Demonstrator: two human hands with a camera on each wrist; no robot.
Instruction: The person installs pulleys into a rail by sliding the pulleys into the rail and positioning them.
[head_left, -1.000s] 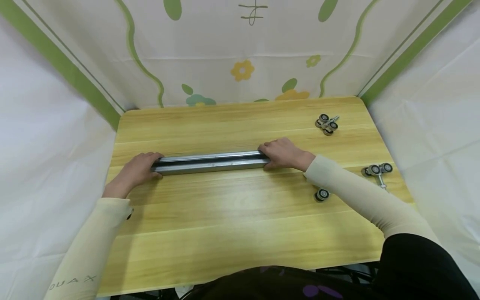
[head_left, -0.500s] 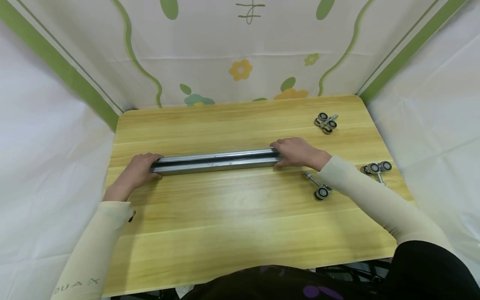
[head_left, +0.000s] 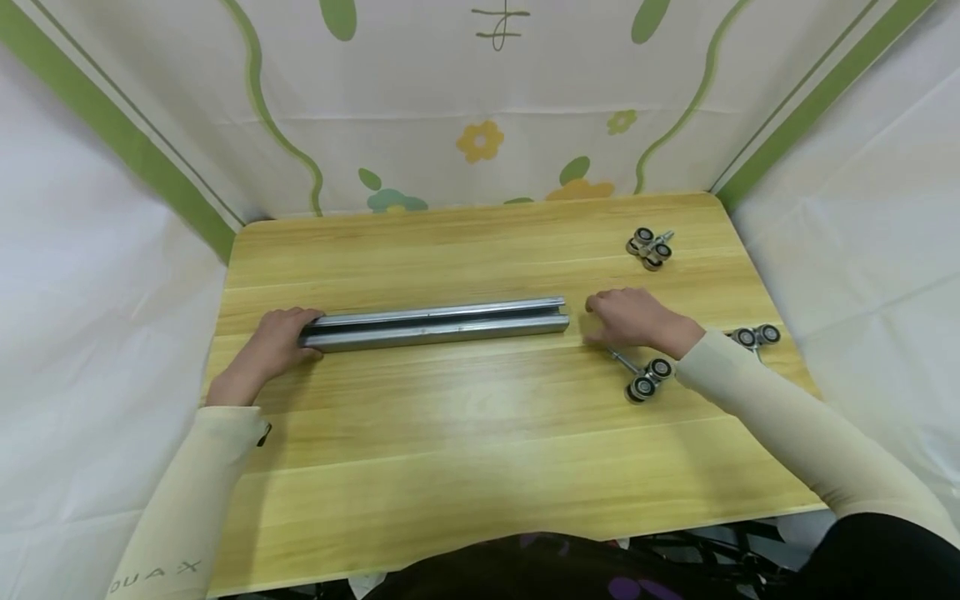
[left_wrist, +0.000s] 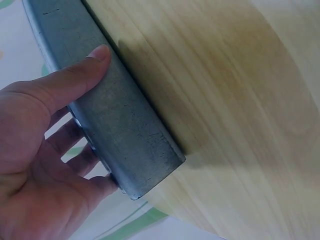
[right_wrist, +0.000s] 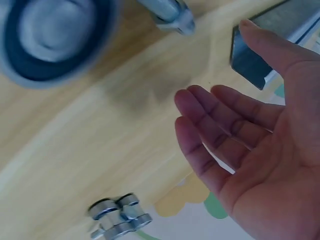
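Flower-printed cloth hangs at twelve o'clock, and below it spreads the pale wooden counter! Toward ten from centre stretches the metal rail: slot showing from the head, plain face from the left wrist. The left hand grips its nine-o'clock end. Off three, the right hand hovers loose, its wrist view baring the palm. Around that hand: one roller trolley past twelve, a second trolley at three, a third trolley near five.
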